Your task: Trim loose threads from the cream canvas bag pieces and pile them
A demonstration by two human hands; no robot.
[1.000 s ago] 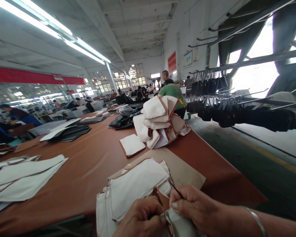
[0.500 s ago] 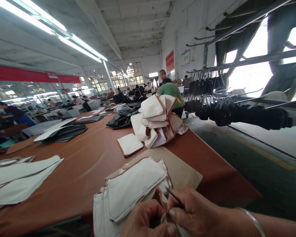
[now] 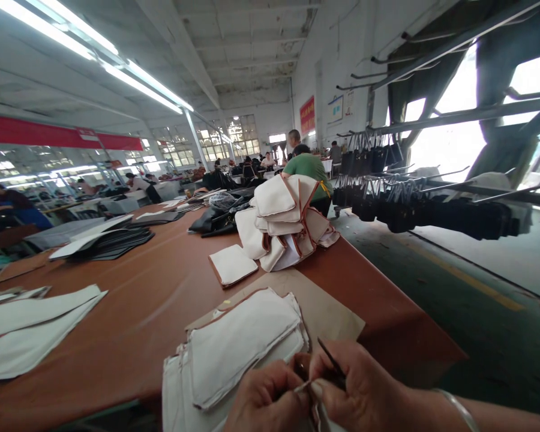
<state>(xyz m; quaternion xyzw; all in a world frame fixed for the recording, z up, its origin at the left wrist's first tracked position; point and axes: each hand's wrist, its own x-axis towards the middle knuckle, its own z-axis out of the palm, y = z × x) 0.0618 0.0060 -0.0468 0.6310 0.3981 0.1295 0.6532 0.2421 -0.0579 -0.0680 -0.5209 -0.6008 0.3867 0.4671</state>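
While pinched together at the bottom edge of the head view: left hand [image 3: 270, 401] and right hand [image 3: 364, 393], fingertips meeting over a small pale piece [image 3: 302, 387] nipped between thumb and forefinger of both. Gripped also in the right hand, a thin dark tool [image 3: 332, 360], tip slanting up and left above the knuckles. On the right wrist, a silver bangle [image 3: 459, 408].

Just ahead of the hands, touching the near table edge: a stack of cream fabric panels [image 3: 234, 354] with brown trim, fanned slightly, lying partly on a flat tan sheet [image 3: 328, 306]. Beyond that, a single cream panel [image 3: 232, 264] flat on the brown table [image 3: 153, 288], and just right of it a heaped pile of cream pieces [image 3: 285, 222] with brown edging, folded over one another. Farther back, a dark bundle [image 3: 218, 219] of black material. At the left edge, long cream strips [image 3: 31, 330]; behind them a spread of dark and grey sheets [image 3: 101, 237].

No box, bin or tray seen on the table; everything loose in stacks and heaps. To the right, across the green floor, metal rack bars [image 3: 454, 186] hung with rows of black bags [image 3: 432, 210]. At the far end of the table, a seated person in a green top [image 3: 306, 168], back turned, with other workers blurred along the left benches.
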